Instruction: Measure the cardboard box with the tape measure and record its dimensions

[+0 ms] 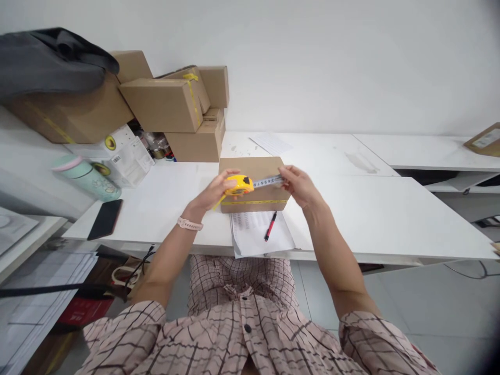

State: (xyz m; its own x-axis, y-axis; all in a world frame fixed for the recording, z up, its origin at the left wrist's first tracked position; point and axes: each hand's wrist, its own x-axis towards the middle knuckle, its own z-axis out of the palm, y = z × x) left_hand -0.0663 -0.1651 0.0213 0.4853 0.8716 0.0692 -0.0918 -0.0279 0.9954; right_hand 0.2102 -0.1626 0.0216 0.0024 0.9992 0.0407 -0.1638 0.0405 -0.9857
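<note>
A yellow tape measure is gripped by its case in my left hand. A short length of its blade runs out to the right, and my right hand pinches the blade's end. Both hands are above a closed cardboard box with a strip of yellow tape along its front edge. Printed sheets of paper lie in front of the box, partly covered by it. On them rests a red and black pen.
Stacked cardboard boxes stand at the back left of the white table. A mint-green bottle and a dark phone are nearer on the left. Another sheet of paper lies behind the box. One more carton sits far right.
</note>
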